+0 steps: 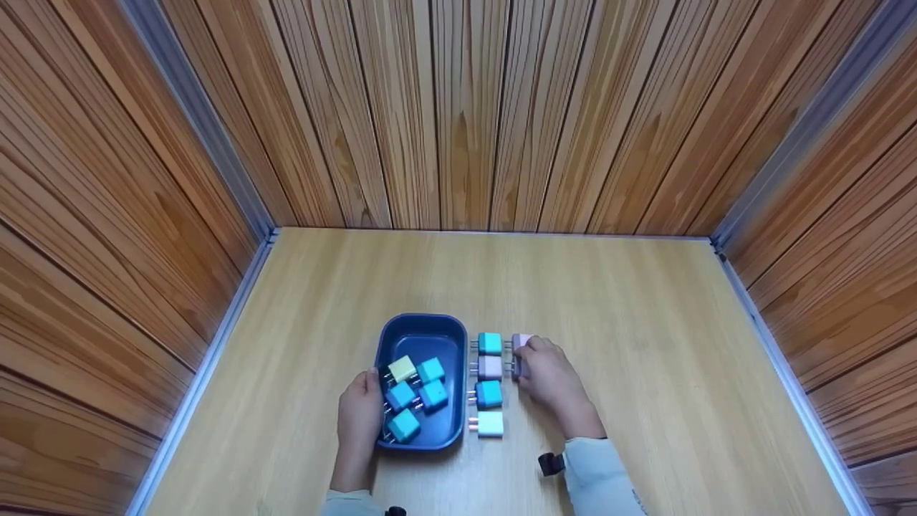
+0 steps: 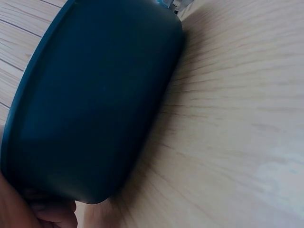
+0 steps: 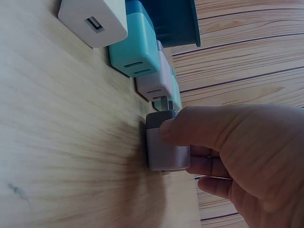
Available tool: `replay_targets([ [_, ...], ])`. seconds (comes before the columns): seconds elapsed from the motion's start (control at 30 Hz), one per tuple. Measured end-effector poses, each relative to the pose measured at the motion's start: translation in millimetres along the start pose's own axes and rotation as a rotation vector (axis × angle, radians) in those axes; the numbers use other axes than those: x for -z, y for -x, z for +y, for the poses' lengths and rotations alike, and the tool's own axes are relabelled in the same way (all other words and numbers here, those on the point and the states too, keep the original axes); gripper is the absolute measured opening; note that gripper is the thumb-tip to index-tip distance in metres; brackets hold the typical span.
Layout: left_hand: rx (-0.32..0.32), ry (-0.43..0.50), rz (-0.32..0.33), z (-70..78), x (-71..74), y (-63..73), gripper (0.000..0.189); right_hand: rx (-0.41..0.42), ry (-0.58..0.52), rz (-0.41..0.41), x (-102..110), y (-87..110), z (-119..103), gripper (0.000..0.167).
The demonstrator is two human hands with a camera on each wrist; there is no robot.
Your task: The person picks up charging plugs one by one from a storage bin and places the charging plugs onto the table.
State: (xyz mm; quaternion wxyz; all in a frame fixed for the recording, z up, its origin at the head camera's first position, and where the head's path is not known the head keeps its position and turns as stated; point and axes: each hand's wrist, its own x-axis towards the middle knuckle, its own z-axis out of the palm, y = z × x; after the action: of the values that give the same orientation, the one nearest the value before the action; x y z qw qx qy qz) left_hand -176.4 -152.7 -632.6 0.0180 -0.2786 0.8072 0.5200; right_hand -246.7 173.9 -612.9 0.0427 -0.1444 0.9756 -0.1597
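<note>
My left hand [image 1: 360,410] grips the left wall of a dark blue tray [image 1: 450,330], thumb at the rim. In the left wrist view the outer wall of the tray [image 2: 90,104] fills much of the picture, with curled fingers at its lower corner. Inside lie several plug chargers: a yellow one [image 1: 402,368] and turquoise and blue ones [image 1: 405,426]. My right hand [image 1: 553,376] pinches a lilac plug charger [image 3: 166,147] between thumb and fingers, its prongs pointing toward the row. Another lilac charger [image 1: 521,341] shows just beyond the fingers in the head view.
Right of the tray, chargers stand in a column: turquoise [image 1: 490,344], lilac [image 1: 490,368], blue-turquoise [image 1: 488,394] and whitish [image 1: 491,424], prongs facing the tray. The wooden table [image 1: 645,308] is enclosed by plank-patterned walls [image 1: 466,115] at the back and sides.
</note>
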Motion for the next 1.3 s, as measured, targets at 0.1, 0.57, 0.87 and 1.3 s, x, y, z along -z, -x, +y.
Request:
replay_targets([
  [0.1, 0.001, -0.001, -0.005, 0.3, -0.2, 0.3, 0.047, -0.004, -0.006, -0.003, -0.9, 0.5, 0.9, 0.044],
  [0.57, -0.039, -0.016, 0.019, 0.2, 0.3, 1.4, 0.049, 0.004, -0.024, 0.014, -2.7, 1.7, 4.1, 0.043],
  [0.87, -0.008, -0.022, 0.014, 1.5, -0.4, 0.5, 0.050, 0.005, -0.027, 0.022, -2.4, 3.2, 4.5, 0.044],
  [1.3, 0.027, -0.005, 0.000, 0.8, -0.1, -0.2, 0.048, -0.017, -0.050, 0.037, -0.2, 7.7, 3.0, 0.049],
])
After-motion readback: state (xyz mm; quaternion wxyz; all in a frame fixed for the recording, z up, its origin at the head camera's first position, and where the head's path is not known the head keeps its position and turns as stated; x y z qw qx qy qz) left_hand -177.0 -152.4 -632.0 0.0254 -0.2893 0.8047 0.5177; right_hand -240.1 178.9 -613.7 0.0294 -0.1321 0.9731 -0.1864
